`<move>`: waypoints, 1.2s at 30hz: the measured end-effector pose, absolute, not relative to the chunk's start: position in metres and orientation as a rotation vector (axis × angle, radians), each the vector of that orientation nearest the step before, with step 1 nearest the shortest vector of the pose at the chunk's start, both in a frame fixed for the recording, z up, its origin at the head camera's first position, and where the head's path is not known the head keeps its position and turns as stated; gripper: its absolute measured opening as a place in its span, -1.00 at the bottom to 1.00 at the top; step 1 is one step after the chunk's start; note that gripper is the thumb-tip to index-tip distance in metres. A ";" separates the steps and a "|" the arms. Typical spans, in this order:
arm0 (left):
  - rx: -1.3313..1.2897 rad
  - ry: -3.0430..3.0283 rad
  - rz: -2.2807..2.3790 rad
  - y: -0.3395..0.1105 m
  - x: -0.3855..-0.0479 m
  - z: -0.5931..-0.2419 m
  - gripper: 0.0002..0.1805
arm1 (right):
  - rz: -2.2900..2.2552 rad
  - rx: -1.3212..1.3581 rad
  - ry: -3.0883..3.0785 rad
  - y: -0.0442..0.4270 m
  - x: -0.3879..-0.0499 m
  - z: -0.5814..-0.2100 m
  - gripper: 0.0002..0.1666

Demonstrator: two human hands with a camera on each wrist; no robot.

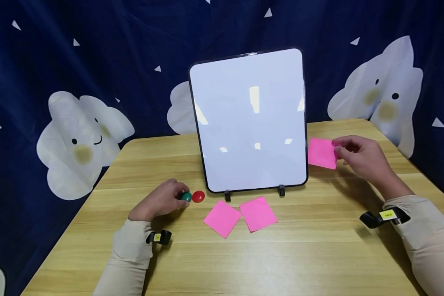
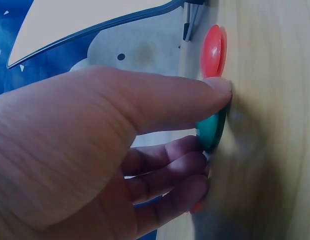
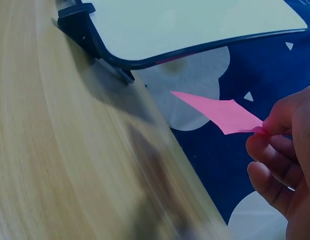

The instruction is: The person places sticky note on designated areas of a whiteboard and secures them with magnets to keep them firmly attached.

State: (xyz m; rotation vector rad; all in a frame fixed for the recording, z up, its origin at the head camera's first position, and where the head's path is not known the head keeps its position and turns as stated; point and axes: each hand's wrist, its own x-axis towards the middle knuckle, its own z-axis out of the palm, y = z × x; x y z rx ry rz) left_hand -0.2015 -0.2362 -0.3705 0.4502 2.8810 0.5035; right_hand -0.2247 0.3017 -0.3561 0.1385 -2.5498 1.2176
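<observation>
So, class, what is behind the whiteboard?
Around its edges, blue curtain, part of a white cloud and some tabletop show; whatever the whiteboard covers can't be seen.

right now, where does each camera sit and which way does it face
Head: worn on the head, facing forward and down at the whiteboard and table; the left hand, right hand and both sleeves show.
Left wrist: on that wrist, looking along the left hand at the green disc and red disc; only that hand shows.
Right wrist: on that wrist, looking toward the pinched pink note and curtain; only the right hand shows.
Shared: head and left wrist both show the two discs.
</observation>
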 end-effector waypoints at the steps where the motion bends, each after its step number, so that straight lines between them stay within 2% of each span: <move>1: 0.450 2.882 0.506 -0.236 -0.201 -0.371 -0.67 | 1.208 0.136 -2.539 0.301 -0.224 -0.355 -0.68; 17: 0.481 2.880 0.542 -0.239 -0.201 -0.372 -0.76 | 1.277 0.099 -2.221 0.292 -0.221 -0.343 -0.73; 36: 0.441 2.856 0.576 -0.239 -0.202 -0.370 -0.66 | 1.392 0.091 -1.945 0.278 -0.216 -0.333 -0.80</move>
